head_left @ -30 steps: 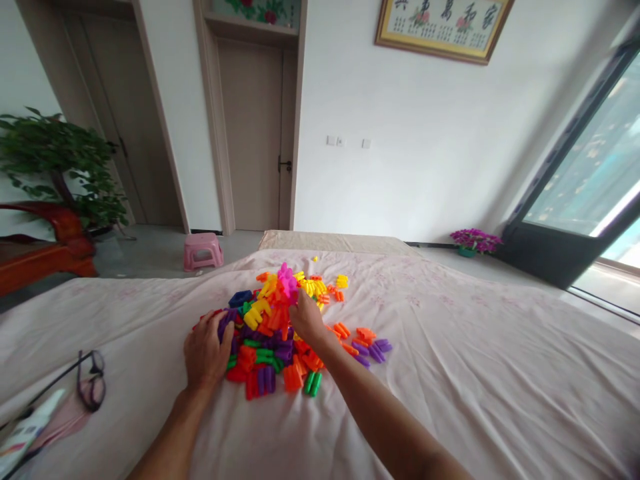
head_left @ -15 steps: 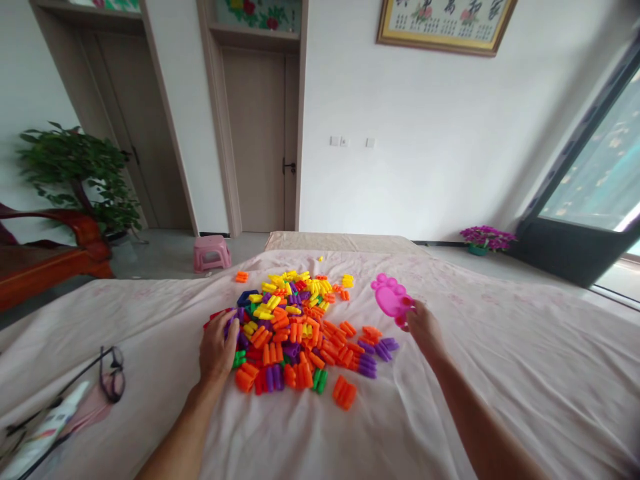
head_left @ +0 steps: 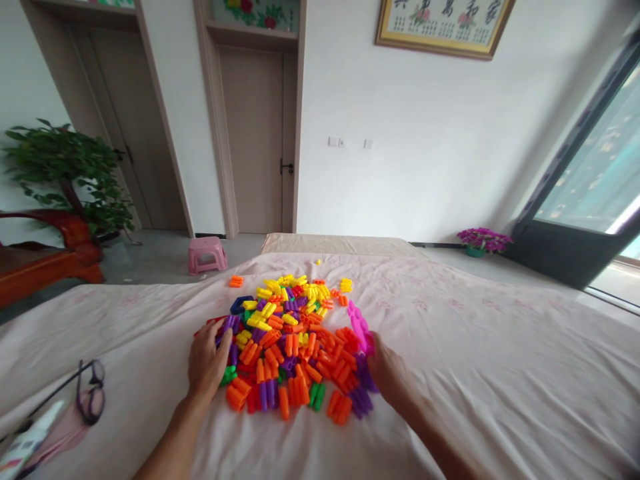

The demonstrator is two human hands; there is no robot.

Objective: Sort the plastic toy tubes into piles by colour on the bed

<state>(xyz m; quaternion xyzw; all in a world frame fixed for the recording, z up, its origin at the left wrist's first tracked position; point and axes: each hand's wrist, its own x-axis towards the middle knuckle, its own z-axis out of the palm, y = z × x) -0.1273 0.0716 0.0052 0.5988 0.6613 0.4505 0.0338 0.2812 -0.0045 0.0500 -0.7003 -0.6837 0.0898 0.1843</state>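
A heap of plastic toy blocks [head_left: 300, 340] in orange, yellow, purple, red and green lies on the cloth before me. My left hand [head_left: 207, 357] rests cupped against the heap's left side, thumb and fingers apart, touching purple blocks [head_left: 231, 325]. On the opposite side, my right hand [head_left: 387, 367] grips a pink paw-shaped plastic piece [head_left: 357, 325], now turned nearly edge-on to me. That piece stands against the right edge of the heap, beside orange and purple blocks. The right fingertips are partly hidden behind the hand.
A pale flowered cloth [head_left: 500, 373] covers the table. Glasses [head_left: 91, 393] and a white tube [head_left: 33, 437] lie at the left. A few loose blocks sit behind the heap. A pink stool [head_left: 207, 255] stands on the floor beyond.
My right hand has moved left with the pink piece, turning it edge-on and pressing it to the heap; blocks on the right are pushed inward. My left hand stays at the heap's left side.
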